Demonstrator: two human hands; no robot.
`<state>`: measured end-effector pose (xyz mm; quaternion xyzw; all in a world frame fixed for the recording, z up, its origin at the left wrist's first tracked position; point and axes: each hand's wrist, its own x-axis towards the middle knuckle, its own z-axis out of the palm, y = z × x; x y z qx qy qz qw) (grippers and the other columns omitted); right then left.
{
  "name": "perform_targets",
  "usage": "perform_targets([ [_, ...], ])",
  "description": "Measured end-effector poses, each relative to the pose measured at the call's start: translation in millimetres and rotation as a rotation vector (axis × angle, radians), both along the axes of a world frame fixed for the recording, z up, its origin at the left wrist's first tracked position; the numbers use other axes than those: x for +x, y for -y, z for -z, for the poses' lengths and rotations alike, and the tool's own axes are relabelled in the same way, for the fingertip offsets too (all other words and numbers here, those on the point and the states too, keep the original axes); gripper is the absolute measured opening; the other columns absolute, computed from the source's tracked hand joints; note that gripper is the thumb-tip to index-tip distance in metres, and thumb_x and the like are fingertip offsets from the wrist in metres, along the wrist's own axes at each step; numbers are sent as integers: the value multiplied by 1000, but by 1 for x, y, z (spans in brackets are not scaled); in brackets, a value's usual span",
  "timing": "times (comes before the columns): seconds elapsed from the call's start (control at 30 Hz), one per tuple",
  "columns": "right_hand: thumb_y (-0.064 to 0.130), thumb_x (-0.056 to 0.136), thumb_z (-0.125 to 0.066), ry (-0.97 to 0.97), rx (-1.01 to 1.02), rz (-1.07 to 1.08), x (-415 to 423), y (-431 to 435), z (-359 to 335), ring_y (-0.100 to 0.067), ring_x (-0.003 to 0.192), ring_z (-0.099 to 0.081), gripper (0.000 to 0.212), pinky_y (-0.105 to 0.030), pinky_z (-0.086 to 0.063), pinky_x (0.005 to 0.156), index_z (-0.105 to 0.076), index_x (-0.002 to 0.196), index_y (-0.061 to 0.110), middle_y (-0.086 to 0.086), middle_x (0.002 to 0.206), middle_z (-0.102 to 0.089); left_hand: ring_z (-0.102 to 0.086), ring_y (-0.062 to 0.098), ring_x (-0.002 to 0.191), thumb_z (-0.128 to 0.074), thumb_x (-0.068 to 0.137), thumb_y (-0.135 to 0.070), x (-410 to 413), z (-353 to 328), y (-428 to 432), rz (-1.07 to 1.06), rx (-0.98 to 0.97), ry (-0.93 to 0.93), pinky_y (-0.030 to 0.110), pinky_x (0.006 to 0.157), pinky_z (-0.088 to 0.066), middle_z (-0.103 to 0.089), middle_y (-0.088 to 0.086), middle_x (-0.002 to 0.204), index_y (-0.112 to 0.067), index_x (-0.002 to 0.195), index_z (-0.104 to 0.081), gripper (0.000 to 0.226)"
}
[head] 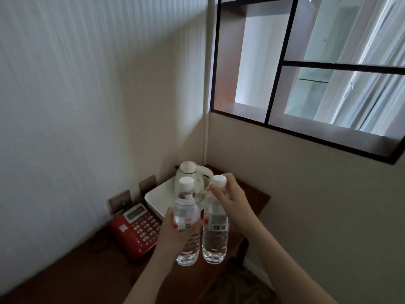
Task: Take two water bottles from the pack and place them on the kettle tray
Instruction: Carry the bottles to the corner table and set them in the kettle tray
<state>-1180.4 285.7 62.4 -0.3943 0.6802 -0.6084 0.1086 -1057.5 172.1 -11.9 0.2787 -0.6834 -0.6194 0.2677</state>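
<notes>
Left hand [175, 227] wraps one bottle [186, 216] mid-body; right hand [230, 198] pinches the other bottle [215, 233] near its cap. Full, probably heavyish, slick plastic. Tray [153, 200] sits just beyond.

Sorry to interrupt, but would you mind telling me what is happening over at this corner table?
A person is carrying two water bottles toward the white tray where a kettle stands. The left hand grips the left bottle around its middle, and the right hand holds the right bottle near its neck. Both bottles are upright and capped, held in front of the tray, not yet set on it. A red telephone sits on the table to the tray's left.
</notes>
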Motion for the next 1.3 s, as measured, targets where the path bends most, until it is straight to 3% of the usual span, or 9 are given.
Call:
perform_targets([
  [0.07,24,91,-58,-26,38,-87,-36,5,13,-4,77,-67,15,-22,-56,64,-52,104,23,16,84,-69,-64,10,96,-85,55,-44,-28,13,-3,-69,3,19,23,69,-50,-66,-8,103,-43,104,-52,59],
  [0.2,28,92,-57,-73,190,-215,-96,15,33,-7,86,-67,21,-30,-59,73,-47,109,19,2,96,-67,-63,17,102,-85,50,-40,-75,34,-13,-205,25,78,39,87,-52,-66,-2,109,-26,118,-52,77],
  [0.3,28,93,-56,-81,239,-325,-129,19,48,-9,84,-67,18,-31,-58,71,-47,107,20,-1,94,-68,-66,5,92,-89,55,-25,-99,43,-18,-249,12,101,24,77,-53,-67,-8,100,-37,102,-54,60],
  [0.53,25,92,-58,-83,310,-495,-181,35,91,-14,85,-65,12,-35,-56,74,-48,98,28,-2,92,-65,-64,17,99,-95,45,-19,-135,69,-22,-378,-27,170,38,88,-52,-67,1,106,-24,106,-60,71],
  [0.63,21,92,-58,-65,341,-547,-194,48,109,-8,84,-66,15,-28,-57,71,-48,102,25,3,91,-67,-67,11,95,-93,49,-20,-142,92,-16,-422,22,263,31,82,-55,-72,0,101,-15,110,-64,67],
  [0.83,24,91,-60,-82,375,-604,-206,73,138,-6,84,-67,19,-29,-56,72,-50,106,20,5,91,-70,-60,3,87,-72,43,-51,-158,116,5,-434,27,562,15,72,-40,-68,-10,91,-34,104,-64,64],
  [1.03,25,90,-61,-130,455,-653,-209,89,148,-6,86,-66,19,-35,-56,76,-50,104,19,3,94,-69,-58,-4,81,-61,49,-53,-165,126,4,-587,16,460,20,72,-42,-61,-32,68,-67,78,-55,33],
  [1.17,22,89,-63,-155,461,-682,-210,102,151,-8,86,-65,23,-30,-54,74,-49,106,14,0,98,-68,-58,1,84,-66,50,-52,-165,132,5,-607,113,503,12,60,-37,-62,-20,78,-53,78,-54,31],
  [1.3,25,87,-65,-181,480,-700,-214,109,154,-13,87,-64,25,-36,-54,76,-47,103,17,2,97,-66,-61,8,90,-70,51,-50,-169,133,3,-654,160,498,22,72,-42,-67,-14,91,-50,86,-55,38],
])
